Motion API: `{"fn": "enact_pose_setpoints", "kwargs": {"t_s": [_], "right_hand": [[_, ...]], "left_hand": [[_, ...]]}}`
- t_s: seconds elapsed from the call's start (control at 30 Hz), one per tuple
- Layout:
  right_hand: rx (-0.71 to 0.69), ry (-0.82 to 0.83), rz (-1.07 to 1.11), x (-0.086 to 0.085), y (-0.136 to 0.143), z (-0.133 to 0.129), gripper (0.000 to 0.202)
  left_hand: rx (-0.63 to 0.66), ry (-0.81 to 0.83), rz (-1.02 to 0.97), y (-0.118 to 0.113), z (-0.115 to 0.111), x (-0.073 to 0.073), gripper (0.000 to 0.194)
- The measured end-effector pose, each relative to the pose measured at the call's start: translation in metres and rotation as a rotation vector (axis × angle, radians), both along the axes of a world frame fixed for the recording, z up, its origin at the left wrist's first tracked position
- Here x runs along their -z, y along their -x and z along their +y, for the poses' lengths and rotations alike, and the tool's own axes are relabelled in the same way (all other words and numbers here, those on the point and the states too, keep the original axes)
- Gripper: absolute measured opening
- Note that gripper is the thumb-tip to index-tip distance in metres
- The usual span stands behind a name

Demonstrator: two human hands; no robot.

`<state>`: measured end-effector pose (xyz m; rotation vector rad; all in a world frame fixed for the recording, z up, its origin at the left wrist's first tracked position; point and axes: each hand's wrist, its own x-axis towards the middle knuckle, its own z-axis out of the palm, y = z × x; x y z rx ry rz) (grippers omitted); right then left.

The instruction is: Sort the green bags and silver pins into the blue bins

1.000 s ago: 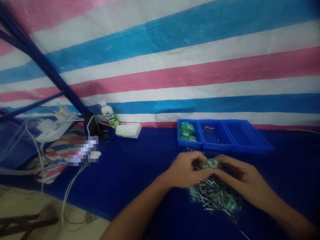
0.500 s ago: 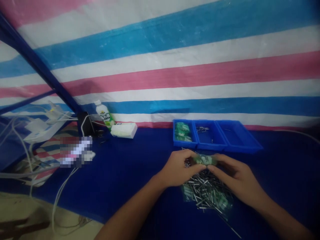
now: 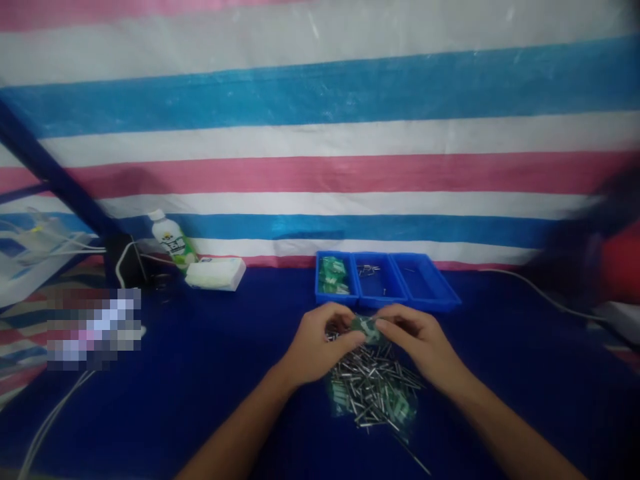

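Between my two hands is a small green plastic packet (image 3: pixel 369 328), pinched at its left edge by my left hand (image 3: pixel 320 343) and at its right by my right hand (image 3: pixel 425 340). Fingers and thumbs are closed on it. Under and in front of the hands lies a heap of thin metal pins (image 3: pixel 373 380), with more green packets (image 3: pixel 400 403) partly beneath it. Just behind the hands stands a blue three-part tray (image 3: pixel 383 303); its left compartment holds green packets (image 3: pixel 333 273), the middle one a few metal pieces (image 3: pixel 369 270).
On the blue table (image 3: pixel 225 353), a white box (image 3: pixel 216 273), a bottle (image 3: pixel 171 239) and a black object (image 3: pixel 125 261) stand at the back left. Cables run along the left. A striped sheet (image 3: pixel 300 173) hangs behind. A cable (image 3: pixel 545 293) and a red shape (image 3: pixel 623 267) are at right.
The view has turned to the right, so the tray, heap and hands appear further left. A dark and red shape has come in at the right edge. Both hands still hold the packet.
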<state>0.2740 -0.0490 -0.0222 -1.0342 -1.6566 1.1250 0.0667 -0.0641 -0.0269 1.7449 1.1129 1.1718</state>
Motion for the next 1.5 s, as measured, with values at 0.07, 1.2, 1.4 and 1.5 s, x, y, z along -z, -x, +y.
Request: {"fn": "enact_pose_setpoints", "kwargs": {"t_s": [0.07,1.2,1.4,1.5], "right_hand": [[0.019,0.07,0.024,-0.01,0.006,0.011,0.025],[0.085,-0.172,-0.975,-0.048,0.028,0.056,0.02],[0.123,-0.025,-1.049,-0.006,0.006,0.015,0.022],[0.155,-0.016,-1.06,0.008,0.014,0.014,0.022]], "left_hand": [[-0.176,-0.045,-0.122,0.006,0.006,0.0,0.02],[-0.444,-0.116,0.01,0.022,0.021,0.012,0.012],[-0.36,-0.204,0.126,0.015,0.017,0.01,0.011],[-0.312,-0.224,0.171,0.012,0.015,0.011,0.013]]}}
